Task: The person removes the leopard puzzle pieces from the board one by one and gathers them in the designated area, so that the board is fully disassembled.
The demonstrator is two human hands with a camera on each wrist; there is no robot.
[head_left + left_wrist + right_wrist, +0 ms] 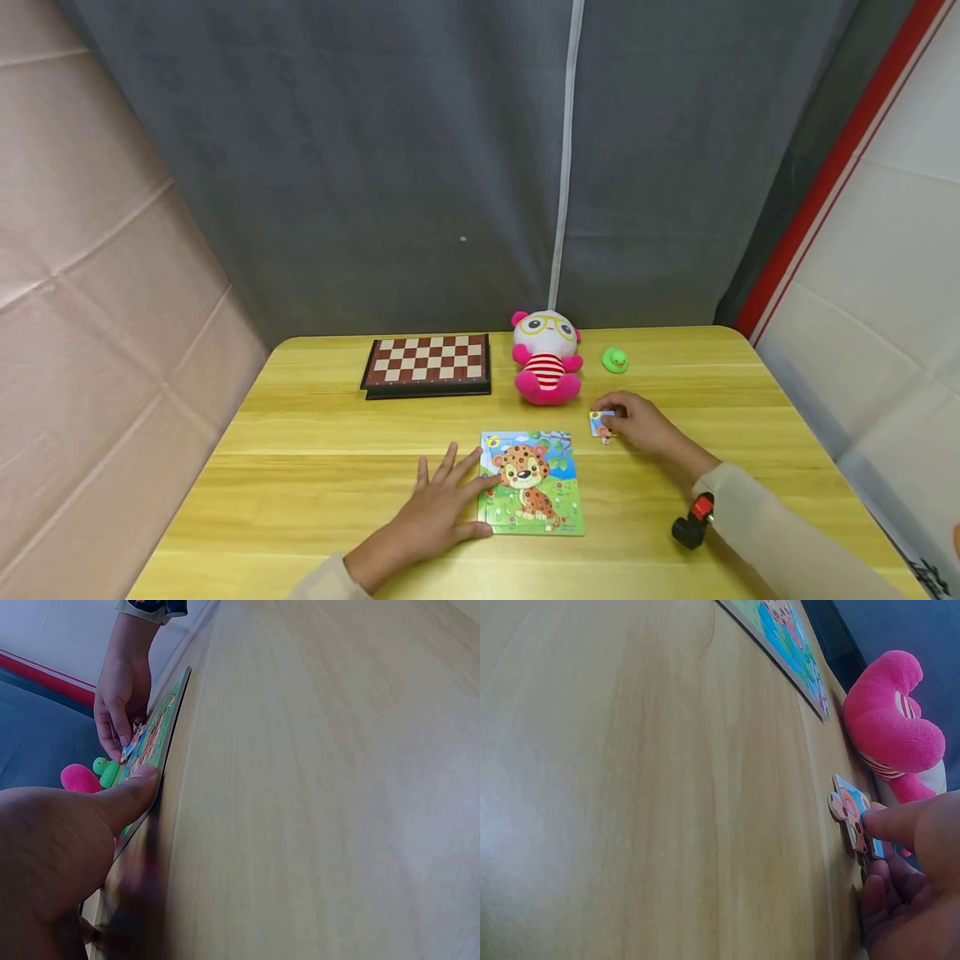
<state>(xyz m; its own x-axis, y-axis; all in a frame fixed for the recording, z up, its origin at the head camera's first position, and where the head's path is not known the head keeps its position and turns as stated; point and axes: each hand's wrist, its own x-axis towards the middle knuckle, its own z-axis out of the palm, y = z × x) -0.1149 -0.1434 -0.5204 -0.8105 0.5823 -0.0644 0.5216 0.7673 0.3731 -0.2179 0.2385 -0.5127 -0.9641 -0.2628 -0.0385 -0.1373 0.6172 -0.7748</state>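
A square jigsaw puzzle (534,483) with a spotted leopard cub on grass lies flat on the table. My left hand (438,508) rests at its left edge with the fingers spread, some fingertips on the board. In the left wrist view the thumb (139,791) touches the board's edge. To the right of the board, my right hand (637,423) pinches a small jigsaw piece (597,423) between thumb and fingers. The right wrist view shows this piece (849,814), blue and orange with a rounded knob, tilted close to the tabletop; part of it is hidden by the fingers.
A pink and white plush toy (547,362) sits behind the puzzle, with a small green rubber duck (615,360) to its right. A brown-and-cream checkered game board (427,364) lies at the back left. A grey curtain (375,167) hangs behind the wooden table (300,467).
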